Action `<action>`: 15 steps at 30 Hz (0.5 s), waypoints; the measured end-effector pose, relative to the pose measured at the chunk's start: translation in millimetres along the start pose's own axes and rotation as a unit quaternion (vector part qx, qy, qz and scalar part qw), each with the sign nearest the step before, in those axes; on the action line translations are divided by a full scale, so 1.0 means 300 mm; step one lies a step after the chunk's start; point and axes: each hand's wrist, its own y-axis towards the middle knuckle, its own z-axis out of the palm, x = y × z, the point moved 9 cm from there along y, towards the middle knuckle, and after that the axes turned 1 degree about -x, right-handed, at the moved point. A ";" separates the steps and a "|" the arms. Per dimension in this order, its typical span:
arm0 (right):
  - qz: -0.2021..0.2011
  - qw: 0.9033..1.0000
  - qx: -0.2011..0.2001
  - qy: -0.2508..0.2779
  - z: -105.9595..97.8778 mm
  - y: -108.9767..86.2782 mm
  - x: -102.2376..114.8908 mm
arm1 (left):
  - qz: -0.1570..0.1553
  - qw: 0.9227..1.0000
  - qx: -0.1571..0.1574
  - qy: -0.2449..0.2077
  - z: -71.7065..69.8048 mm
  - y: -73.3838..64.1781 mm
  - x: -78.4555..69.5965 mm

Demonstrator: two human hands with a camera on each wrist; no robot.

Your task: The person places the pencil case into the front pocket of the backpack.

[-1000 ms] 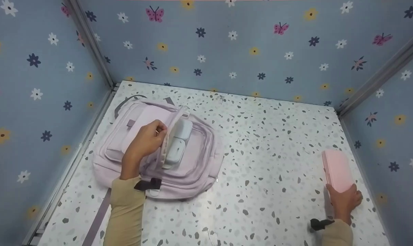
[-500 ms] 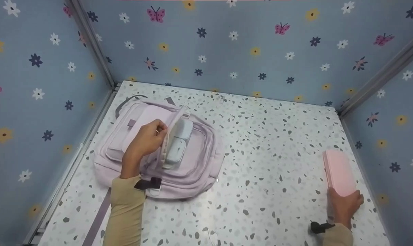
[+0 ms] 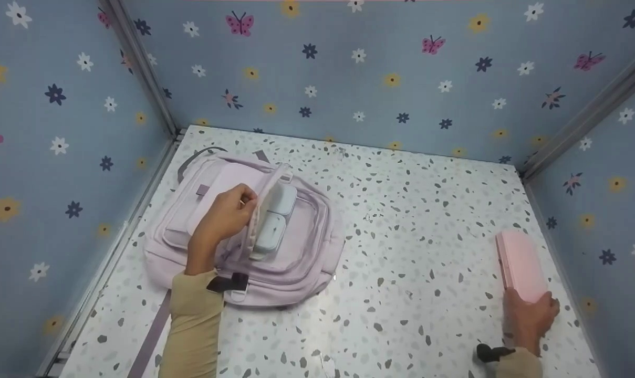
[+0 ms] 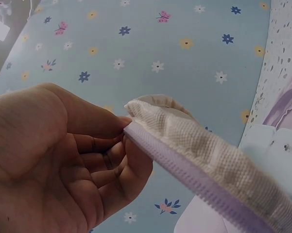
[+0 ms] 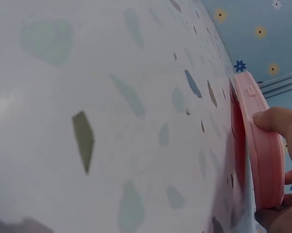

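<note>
A lilac backpack (image 3: 317, 252) lies on the table at the left, its front pocket gaping. My left hand (image 3: 225, 212) pinches the edge of the pocket flap (image 4: 199, 160) between thumb and fingers and holds it up. Inside the pocket sit two pale, rounded boxes (image 3: 271, 231), partly behind the flap. Far to the right, my right hand (image 3: 532, 317) grips the near end of a long pink case (image 3: 522, 262). In the right wrist view the thumb presses the side of the pink case (image 5: 263, 160), close over the table.
The speckled white table (image 3: 401, 252) stretches between backpack and case. Blue flowered panels (image 3: 349, 68) wall it at the back and both sides, with metal rails (image 3: 144, 68) at the corners. A loose strap (image 3: 149, 336) trails from the backpack toward the front edge.
My right hand has slid slightly toward the near end of the pink case, uncovering a little more of it. The left hand and backpack flap stay as they were.
</note>
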 end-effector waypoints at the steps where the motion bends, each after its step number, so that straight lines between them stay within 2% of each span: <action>1: 0.001 1.000 0.000 -0.003 -0.001 -0.002 0.001 | -0.001 1.000 0.000 0.001 0.000 0.000 0.000; 5: 0.002 1.000 0.004 -0.011 -0.008 -0.011 0.010 | 0.000 1.000 -0.003 0.002 -0.002 0.000 -0.004; 8: -0.013 1.000 0.000 -0.006 -0.017 -0.019 0.032 | 0.003 1.000 -0.007 0.002 -0.004 0.001 -0.005; 15: -0.083 0.996 -0.020 0.019 -0.051 -0.049 0.107 | 0.002 1.000 -0.010 0.003 -0.003 0.000 -0.003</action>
